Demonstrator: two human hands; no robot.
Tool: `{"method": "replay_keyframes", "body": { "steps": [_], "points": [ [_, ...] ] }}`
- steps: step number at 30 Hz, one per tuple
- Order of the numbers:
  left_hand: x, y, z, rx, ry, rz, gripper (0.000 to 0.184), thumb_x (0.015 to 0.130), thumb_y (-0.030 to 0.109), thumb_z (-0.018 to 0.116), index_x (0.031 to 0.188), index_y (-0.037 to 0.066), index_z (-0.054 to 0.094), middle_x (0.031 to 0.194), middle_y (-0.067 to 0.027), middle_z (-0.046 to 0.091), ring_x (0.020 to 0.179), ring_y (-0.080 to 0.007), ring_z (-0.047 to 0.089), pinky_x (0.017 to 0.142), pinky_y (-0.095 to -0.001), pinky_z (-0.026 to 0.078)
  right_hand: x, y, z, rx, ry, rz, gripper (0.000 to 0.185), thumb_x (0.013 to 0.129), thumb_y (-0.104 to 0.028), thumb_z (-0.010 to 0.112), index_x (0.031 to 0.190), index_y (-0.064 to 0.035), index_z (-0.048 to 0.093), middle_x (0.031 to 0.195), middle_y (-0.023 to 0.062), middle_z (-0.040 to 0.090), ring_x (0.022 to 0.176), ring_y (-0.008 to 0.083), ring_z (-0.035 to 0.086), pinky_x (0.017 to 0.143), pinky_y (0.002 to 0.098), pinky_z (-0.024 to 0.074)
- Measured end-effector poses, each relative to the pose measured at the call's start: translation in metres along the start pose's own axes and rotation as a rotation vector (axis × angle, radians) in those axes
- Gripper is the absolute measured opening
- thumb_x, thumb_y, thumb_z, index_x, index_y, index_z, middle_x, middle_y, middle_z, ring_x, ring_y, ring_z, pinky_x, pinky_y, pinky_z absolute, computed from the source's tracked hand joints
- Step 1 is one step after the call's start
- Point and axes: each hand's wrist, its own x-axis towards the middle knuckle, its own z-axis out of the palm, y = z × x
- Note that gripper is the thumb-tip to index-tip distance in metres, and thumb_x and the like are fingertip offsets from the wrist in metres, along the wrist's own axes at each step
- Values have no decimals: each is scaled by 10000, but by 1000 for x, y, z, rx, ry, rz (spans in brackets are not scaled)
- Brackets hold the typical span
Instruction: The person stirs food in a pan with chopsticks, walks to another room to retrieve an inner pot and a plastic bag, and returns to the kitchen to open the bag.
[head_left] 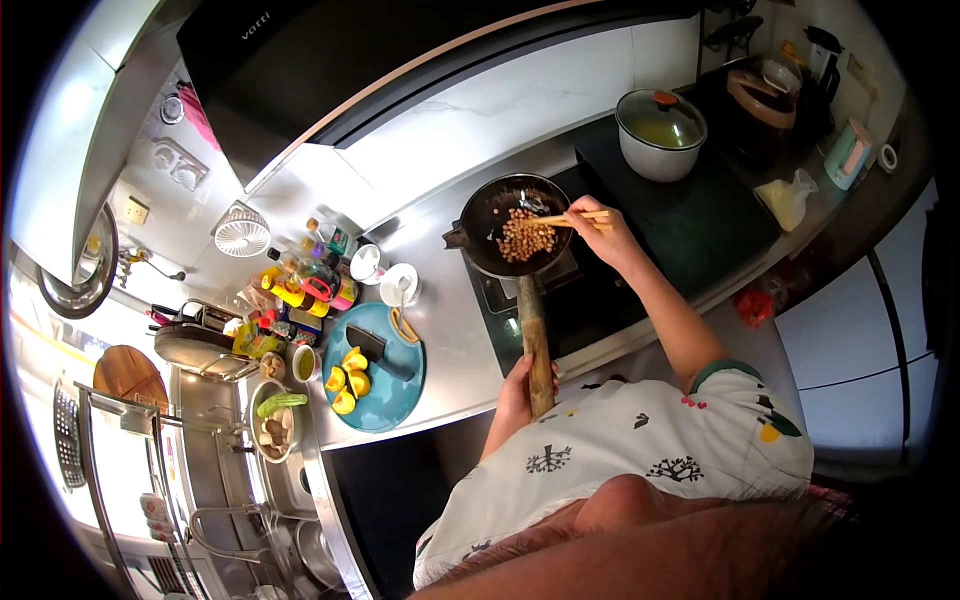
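Note:
A dark wok (483, 215) sits on the black stove, its long wooden handle (533, 325) pointing toward my body. Small brown peanuts (525, 238) lie spread over its bottom. My left hand (516, 393) is wrapped around the lower end of the handle. In my right hand (598, 232), at the wok's right rim, is a pair of wooden chopsticks (548, 220). Their tips reach in among the peanuts.
Right of the wok stands a white pot (660, 160) with a glass lid. A blue cutting board (385, 405) on the left bears a cleaver (368, 345) and yellow cut pieces (348, 385). Bottles (310, 275) and two white cups crowd behind it. The range hood (300, 70) hangs overhead.

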Motion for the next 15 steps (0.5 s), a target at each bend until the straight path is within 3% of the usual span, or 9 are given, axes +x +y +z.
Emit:
{"method": "replay_keyframes", "body": {
  "steps": [1,3,6,8,10,15],
  "points": [
    [0,0,1,-3,0,2,340,940,368,505,1130,88,473,958,-107,600,794,-222,588,693,-359,491,3,4,3,-1,1,2,125,916,-124,591,886,-4,573,744,56,605,687,106,562,638,257,455],
    [-1,1,5,15,1,8,353,959,367,459,1136,62,481,965,-105,591,806,-220,579,714,-351,481,9,21,13,31,124,-188,100,911,-103,590,897,-4,578,787,65,608,716,122,575,661,261,462],
    [-2,2,7,43,8,13,378,978,366,414,1142,34,488,970,-103,582,817,-218,570,733,-344,471,2,34,14,-39,-31,-102,87,902,-90,594,907,-4,582,825,75,609,742,144,587,681,266,466],
    [0,2,6,43,19,16,380,978,367,414,1142,32,488,969,-103,582,815,-219,570,731,-345,471,-2,32,14,-69,-28,-120,80,901,-87,592,910,-7,584,825,80,610,740,157,593,682,268,467],
    [1,0,2,10,2,7,360,941,382,497,1145,86,471,959,-111,597,799,-222,587,695,-360,490,-4,28,16,-7,5,-118,75,901,-84,591,913,-11,589,830,80,612,741,161,597,679,267,468],
    [-1,3,5,31,1,12,366,943,380,492,1149,78,469,961,-110,598,799,-216,587,694,-355,488,1,27,32,44,-13,-175,85,889,-95,614,921,-18,600,840,90,621,749,184,612,680,277,475]
  ]
}}
